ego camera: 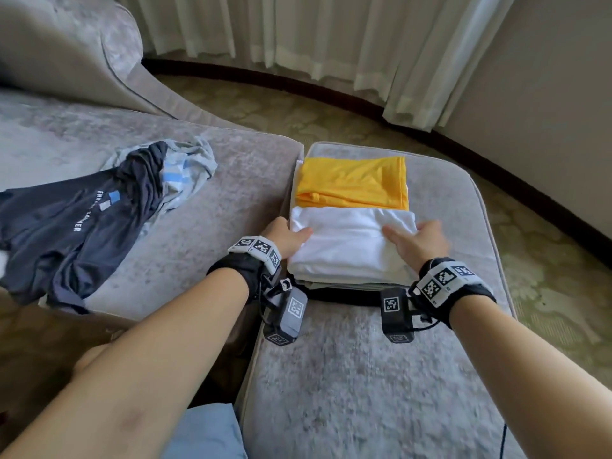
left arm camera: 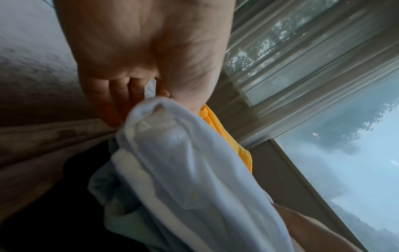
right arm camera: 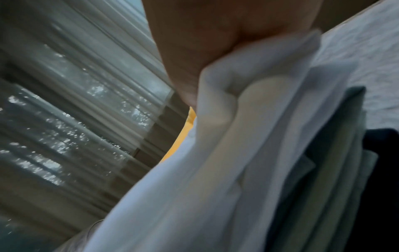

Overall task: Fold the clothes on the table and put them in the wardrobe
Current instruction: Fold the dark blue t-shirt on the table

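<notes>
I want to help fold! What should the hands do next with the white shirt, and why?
Probably press it flat. Both the left hand and right hand already hold the white shirt by its sides on the pile, in front of the yellow shirt.

A grey upholstered sofa (ego camera: 66, 44) fills the upper left of the frame, pale curtains (ego camera: 331, 34) hang along the top, patterned carpet (ego camera: 546, 276) lies at right.

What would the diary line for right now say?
left hand: grips white garment left edge | right hand: grips right edge | yellow garment: folded, behind | navy shirt: unfolded
</notes>
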Tool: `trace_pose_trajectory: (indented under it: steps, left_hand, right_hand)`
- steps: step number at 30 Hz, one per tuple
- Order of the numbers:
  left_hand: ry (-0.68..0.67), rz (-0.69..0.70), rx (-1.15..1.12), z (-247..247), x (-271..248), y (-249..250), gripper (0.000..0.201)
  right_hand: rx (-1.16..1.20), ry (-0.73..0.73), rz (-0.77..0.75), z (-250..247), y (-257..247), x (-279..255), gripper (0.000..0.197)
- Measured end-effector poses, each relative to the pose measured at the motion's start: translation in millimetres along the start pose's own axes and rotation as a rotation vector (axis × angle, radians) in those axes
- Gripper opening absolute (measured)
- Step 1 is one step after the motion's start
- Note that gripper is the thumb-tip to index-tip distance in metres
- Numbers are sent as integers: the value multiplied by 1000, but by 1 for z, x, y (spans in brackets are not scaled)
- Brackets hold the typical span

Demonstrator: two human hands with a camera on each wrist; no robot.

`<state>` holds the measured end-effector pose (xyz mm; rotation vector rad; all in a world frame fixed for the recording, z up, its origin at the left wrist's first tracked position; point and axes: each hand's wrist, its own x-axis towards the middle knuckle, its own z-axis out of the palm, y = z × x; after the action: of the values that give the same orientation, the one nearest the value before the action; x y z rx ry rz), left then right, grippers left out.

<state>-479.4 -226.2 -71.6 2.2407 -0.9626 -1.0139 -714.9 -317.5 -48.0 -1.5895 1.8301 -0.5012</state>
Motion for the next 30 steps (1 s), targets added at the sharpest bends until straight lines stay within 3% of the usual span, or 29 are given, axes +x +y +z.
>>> trace_pose_trajectory:
  steps: [3, 5, 7, 13, 16, 20, 25, 30]
  left_hand:
    - [-55, -18, -95, 4, -5, 9, 101]
    - [-91, -38, -66, 10, -10, 14, 115]
    - [-81, -46, 22, 17, -13, 17, 114]
    - [-77, -28, 71, 15, -21, 11, 112]
    - [-23, -21, 20, 1, -18, 7, 102]
    - [31, -1, -184, -44, -7, -14, 46]
    - [143, -152, -371, -125, -8, -62, 27]
    - [269, -246, -541, -193, -12, -127, 24]
  right_hand:
    - [-2, 65, -175, -3, -10, -2, 67]
    - [-33, -76, -281, 3, -15, -1, 58]
    - [-151, -203, -287, 10, -7, 1, 56]
    - [-220, -253, -179, 14, 17, 4, 64]
    - [-214, -125, -127, 10, -9, 2, 74]
    - [-135, 11, -136, 22, -70, -16, 62]
    - [-70, -138, -295, 87, -140, -44, 52]
    - [-114, -336, -388, 171, -197, -81, 48]
